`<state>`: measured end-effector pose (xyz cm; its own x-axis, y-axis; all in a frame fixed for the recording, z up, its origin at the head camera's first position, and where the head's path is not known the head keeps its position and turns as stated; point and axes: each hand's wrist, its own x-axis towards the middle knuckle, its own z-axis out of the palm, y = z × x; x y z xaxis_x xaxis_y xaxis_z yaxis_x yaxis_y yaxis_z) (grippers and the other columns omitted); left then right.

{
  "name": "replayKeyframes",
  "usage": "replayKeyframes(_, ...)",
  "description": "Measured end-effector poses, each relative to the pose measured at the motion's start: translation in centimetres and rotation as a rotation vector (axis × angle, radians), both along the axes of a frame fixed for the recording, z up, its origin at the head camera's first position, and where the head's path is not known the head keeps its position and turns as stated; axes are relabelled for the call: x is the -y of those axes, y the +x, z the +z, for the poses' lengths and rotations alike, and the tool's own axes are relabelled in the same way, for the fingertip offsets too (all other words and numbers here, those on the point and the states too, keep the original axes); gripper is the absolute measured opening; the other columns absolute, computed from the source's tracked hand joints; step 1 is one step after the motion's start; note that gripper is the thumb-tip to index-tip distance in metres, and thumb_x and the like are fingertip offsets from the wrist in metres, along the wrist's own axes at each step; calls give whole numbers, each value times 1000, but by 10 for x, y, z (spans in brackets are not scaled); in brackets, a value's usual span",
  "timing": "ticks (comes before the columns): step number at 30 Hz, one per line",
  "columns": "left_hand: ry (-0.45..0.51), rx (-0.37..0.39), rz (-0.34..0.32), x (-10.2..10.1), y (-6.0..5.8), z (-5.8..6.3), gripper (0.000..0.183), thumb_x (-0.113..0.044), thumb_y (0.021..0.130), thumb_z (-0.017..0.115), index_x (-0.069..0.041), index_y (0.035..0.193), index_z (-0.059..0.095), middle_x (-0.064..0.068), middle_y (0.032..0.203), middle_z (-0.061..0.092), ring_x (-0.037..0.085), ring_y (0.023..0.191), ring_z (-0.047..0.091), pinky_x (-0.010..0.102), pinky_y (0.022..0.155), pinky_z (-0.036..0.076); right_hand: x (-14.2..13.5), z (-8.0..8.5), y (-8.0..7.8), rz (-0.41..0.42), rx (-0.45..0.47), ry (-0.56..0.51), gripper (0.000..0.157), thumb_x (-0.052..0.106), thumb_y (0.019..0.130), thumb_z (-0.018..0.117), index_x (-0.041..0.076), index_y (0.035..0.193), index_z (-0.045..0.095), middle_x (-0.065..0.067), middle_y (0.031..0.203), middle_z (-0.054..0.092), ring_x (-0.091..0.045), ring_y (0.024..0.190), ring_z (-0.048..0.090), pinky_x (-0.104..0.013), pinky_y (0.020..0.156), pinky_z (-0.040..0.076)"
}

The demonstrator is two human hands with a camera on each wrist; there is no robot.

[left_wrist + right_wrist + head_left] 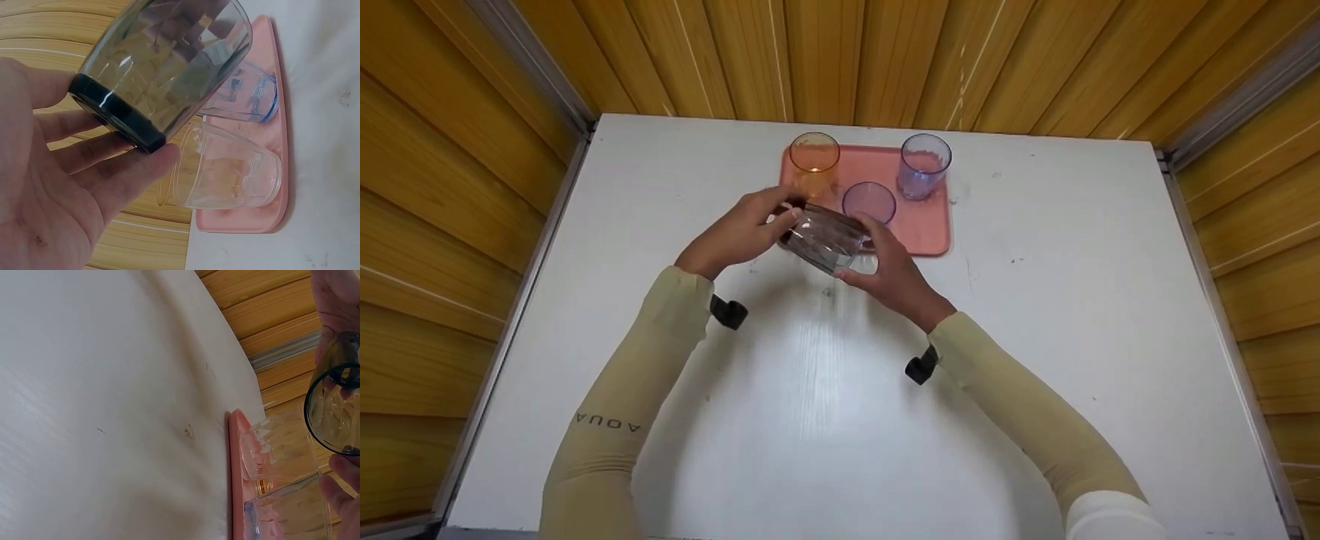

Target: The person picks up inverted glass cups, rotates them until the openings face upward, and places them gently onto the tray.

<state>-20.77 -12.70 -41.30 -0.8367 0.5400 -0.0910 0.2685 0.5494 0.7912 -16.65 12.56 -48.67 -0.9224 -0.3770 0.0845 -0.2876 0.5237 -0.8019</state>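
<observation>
A smoky grey clear tumbler (826,234) is held on its side between both hands, over the front left of a pink tray (926,238). My left hand (746,227) grips its dark base (115,112), thumb on one side and fingers on the other. At the open end, my right hand (894,274) holds the tumbler near the rim (313,422) between thumb and fingers. Behind it on the tray stand an amber tumbler (815,180), a blue tumbler (921,180) and a pale purple tumbler (870,201), all upright.
The tray lies near the back edge of a white table (825,420). Wood-plank walls (825,60) enclose the back and both sides. A small black camera mount (729,312) sits at the left wrist, another mount (921,367) at the right.
</observation>
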Motion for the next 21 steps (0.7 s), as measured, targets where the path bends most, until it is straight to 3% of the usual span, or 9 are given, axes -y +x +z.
replayKeyframes(11, 41, -19, -16, -1, 0, -2, 38, -36, 100, 42, -19, 133, 52, -1, 128, 58, 16, 118, 53, 42, 103, 45, -4, 5, -2, 2, -56, -28, 83, 47, 81, 74, 19, 146, 29, 2, 142, 43, -14, 125, 47, -35, 103, 49)
replayKeyframes(21, -8, -4, -18, -6, 0, 1, 54, -47, 90, 59, -25, 138, 49, -2, 132, 56, 16, 120, 51, 45, 106, 44, -8, 10, -3, 58, -78, -14, 82, 44, 83, 72, 16, 147, 29, 1, 141, 43, -14, 123, 48, -34, 101, 50)
